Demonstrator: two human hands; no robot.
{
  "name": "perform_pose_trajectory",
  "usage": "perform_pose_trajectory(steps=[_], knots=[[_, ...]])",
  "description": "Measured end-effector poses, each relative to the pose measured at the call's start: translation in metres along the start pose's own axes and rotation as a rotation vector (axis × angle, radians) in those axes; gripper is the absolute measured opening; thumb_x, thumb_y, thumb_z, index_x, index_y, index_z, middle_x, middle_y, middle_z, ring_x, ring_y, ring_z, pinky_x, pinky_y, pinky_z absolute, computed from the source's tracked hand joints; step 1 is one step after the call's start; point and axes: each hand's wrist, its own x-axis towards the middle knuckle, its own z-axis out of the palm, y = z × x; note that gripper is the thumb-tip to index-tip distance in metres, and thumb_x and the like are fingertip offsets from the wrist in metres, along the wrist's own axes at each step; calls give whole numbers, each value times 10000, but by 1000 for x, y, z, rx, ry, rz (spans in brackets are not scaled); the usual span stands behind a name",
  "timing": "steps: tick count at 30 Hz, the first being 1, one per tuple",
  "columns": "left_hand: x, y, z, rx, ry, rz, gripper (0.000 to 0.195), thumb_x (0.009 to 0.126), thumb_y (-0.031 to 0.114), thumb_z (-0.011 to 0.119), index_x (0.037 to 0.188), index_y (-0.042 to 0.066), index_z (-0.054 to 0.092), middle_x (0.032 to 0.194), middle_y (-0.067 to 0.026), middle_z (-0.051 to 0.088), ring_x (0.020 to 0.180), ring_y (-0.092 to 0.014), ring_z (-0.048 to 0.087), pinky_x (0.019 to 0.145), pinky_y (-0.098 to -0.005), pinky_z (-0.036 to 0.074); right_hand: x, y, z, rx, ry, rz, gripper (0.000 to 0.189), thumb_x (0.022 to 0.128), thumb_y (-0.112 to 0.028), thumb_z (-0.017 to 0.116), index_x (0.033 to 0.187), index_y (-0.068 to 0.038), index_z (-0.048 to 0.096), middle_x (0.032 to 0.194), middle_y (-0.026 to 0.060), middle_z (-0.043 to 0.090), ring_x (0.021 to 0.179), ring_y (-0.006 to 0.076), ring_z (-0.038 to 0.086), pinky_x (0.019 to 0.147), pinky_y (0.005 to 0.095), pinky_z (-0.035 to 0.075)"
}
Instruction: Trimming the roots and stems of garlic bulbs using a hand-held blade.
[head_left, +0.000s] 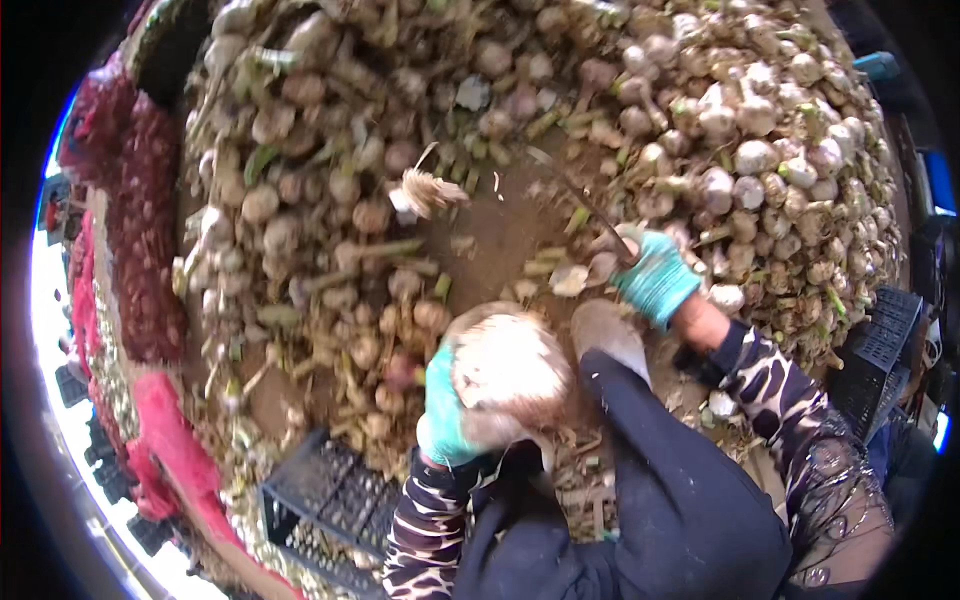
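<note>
My left hand (448, 412), in a turquoise glove, is closed around a large pale garlic bulb (512, 360) above my left leg. The bulb is blurred and sits close to the camera. In its matching glove, my right hand (658, 276) grips a thin knife (583, 201) whose blade points away and to the left. A tuft of garlic roots (429, 193) with a white end appears beyond the bulb; whether it is in the air cannot be told. Near my right hand, a whitish garlic bulb (568, 280) lies by my shoe (609, 336).
A heap of garlic bulbs (757, 157) rises at the right, and more bulbs with cut stems (300, 187) spread at the left. Black plastic crates stand at lower left (337, 480) and right (889, 330). Red mesh sacks (146, 240) line the left side.
</note>
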Motion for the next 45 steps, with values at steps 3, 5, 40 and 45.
perform_pose_trajectory(steps=[3, 5, 40, 45], knots=[[15, -5, 0, -2, -35, 66, 989, 437, 146, 852, 1256, -4, 320, 1130, -133, 510, 1037, -215, 512, 898, -345, 430, -15, -87, -15, 643, -254, 388, 308, 765, -318, 657, 910, -47, 630, 643, 2, 595, 467, 107, 517, 423, 251, 420], [15, -11, -3, 61, -12, 117, 993, 447, 136, 850, 1268, 10, 307, 1135, -132, 506, 1048, -218, 503, 899, -349, 429, -21, -81, -3, 672, -467, 389, 347, 778, -366, 639, 914, -47, 629, 603, -2, 555, 450, 64, 481, 408, 204, 382], [-13, -25, -79, 774, 792, 73, 554, 731, 235, 706, 1116, -52, 429, 872, -154, 618, 710, -172, 611, 605, -250, 508, -18, 9, 11, 325, 93, 314, 206, 714, -114, 691, 890, -19, 643, 697, 31, 622, 592, 85, 527, 533, 250, 437], [-21, -56, -146, 754, 943, -566, 756, 630, 440, 727, 1078, -105, 454, 887, -172, 594, 747, -194, 588, 627, -249, 479, -19, -20, 30, 199, -74, 341, 294, 712, -216, 703, 899, -7, 612, 646, 33, 589, 583, 94, 536, 554, 258, 454]])
